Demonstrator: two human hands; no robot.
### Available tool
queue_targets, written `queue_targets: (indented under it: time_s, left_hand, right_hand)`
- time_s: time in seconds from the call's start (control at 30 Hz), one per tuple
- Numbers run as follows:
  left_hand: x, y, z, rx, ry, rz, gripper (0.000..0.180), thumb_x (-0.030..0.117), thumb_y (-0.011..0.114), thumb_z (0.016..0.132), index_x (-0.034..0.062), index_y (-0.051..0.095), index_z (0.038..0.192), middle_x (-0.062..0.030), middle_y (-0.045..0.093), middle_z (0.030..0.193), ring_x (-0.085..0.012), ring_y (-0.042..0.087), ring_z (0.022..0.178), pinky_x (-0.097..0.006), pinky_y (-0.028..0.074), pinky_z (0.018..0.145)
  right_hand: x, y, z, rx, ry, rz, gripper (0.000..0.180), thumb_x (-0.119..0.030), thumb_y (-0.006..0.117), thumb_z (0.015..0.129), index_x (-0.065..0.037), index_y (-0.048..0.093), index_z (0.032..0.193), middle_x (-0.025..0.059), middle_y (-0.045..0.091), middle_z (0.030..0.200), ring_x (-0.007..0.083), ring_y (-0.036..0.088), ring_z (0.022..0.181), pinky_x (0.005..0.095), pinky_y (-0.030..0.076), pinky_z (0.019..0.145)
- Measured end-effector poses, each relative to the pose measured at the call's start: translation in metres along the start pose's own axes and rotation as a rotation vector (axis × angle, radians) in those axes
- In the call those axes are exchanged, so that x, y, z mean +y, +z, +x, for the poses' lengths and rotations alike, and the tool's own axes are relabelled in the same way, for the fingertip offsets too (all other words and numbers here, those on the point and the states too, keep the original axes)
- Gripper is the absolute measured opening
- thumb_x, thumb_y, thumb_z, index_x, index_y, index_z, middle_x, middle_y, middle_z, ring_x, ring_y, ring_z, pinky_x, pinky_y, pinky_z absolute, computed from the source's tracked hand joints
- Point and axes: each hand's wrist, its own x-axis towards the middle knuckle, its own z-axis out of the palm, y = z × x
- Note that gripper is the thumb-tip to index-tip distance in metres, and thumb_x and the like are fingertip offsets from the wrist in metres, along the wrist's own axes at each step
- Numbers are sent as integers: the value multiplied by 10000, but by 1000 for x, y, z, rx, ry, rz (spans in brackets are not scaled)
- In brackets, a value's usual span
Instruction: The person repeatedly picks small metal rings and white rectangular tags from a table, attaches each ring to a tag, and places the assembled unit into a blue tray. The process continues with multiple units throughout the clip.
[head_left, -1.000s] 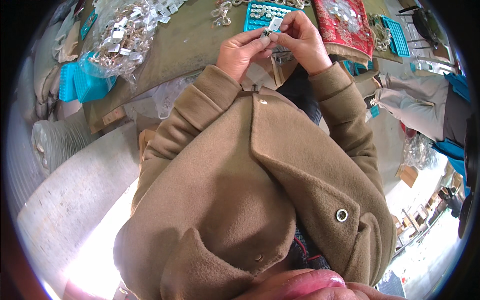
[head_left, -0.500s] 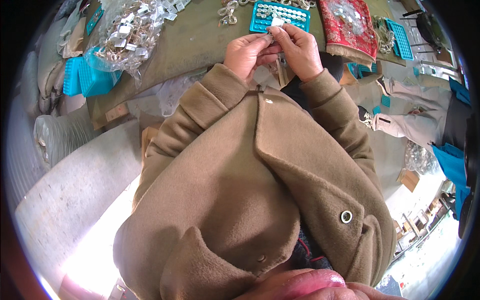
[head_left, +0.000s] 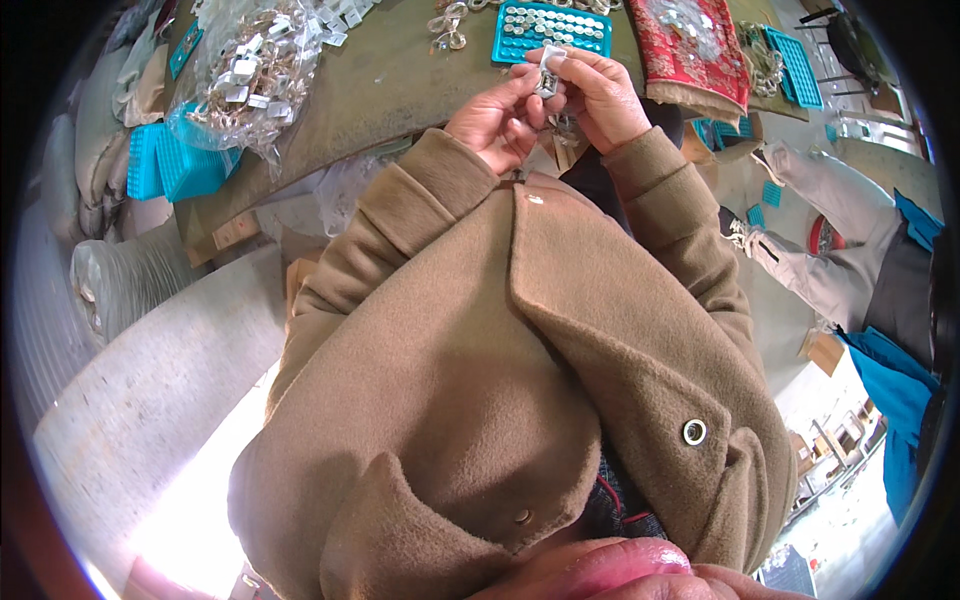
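Head view: left hand [head_left: 492, 122] and right hand [head_left: 600, 95] both pinching a small pale clip [head_left: 549, 76] between fingertips, just above the near edge of the tabletop [head_left: 390, 80], beside the teal tray [head_left: 550, 28]. Clip's long axis running roughly upright, tilting slightly right. Sitting higher and further right than half a second ago.

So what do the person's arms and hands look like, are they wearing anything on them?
Both arms are covered by the thick, fuzzy light-brown coat, with wide turned-back cuffs at the wrists. The left sleeve and right sleeve are plain, with no markings. The left hand and right hand are bare, no gloves. The coat has a round metal snap on its flap.
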Motion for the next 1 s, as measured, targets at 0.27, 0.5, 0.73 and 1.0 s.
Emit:
queue_targets:
  time_s: [0.27,0.5,0.73,1.0]
  left_hand:
    - [-3,14,0,112,88,-38,276,311,680,895,140,586,1090,-1,628,930,31,419,555,-114,290,404]
    - [-3,17,3,39,-26,56,313,365,591,948,67,601,1044,12,590,852,2,428,562,-145,331,427]
    - [-6,27,18,95,-8,269,235,345,618,941,110,605,942,18,626,868,-34,522,618,-181,420,465]
    - [-21,42,36,68,84,724,265,198,566,962,37,615,1167,-42,659,1042,-64,601,815,-207,479,697]
  right_hand:
    - [-9,-3,-3,-162,-163,-398,338,-50,609,895,-27,628,1232,92,663,1146,154,646,942,284,511,864]
    - [-8,-6,-2,-25,-828,-1222,365,-35,689,792,-63,668,1155,112,673,936,229,637,805,313,520,734]
    - [-14,-20,-20,122,-924,-1230,273,-90,686,782,-82,675,1054,98,649,845,285,614,799,376,513,718]
    - [-50,-77,-36,326,-556,-1021,185,-175,681,843,-54,693,982,144,694,922,278,688,783,323,539,693]
